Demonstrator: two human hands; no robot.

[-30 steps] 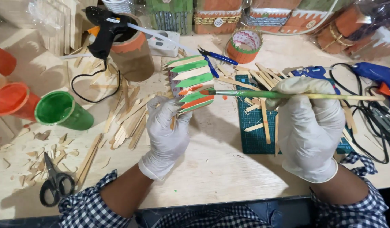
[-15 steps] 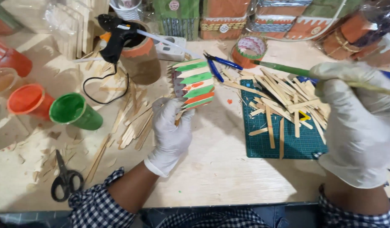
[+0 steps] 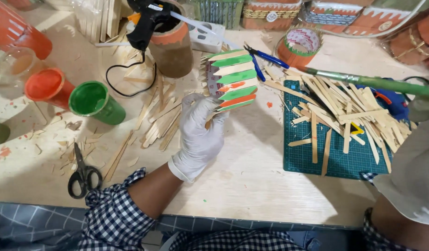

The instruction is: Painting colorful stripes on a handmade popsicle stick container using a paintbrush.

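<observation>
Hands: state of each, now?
Left hand: closed, holding the painted stick craft.
Right hand: mostly out of frame; grip cannot be told, though a green brush runs toward it.

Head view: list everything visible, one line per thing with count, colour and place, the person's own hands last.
Painted stick panel: one, green, orange and bare wood strips, centre, in left hand.
Loose wooden craft sticks: many, pale wood, piled on mat; more left of panel.
Cutting mat: one, green, right of centre.
Paint cups: one green, one orange, left.
Scissors: one, black handles, lower left.
Glue gun: one, black, on brown cylinder, top.
Pliers: one, blue handles, top centre.
Tape roll: one, orange, top.
Paintbrush: one, green handle, right.
Left hand: white glove, grips panel.
Right hand: white glove, right edge, at paintbrush.
</observation>
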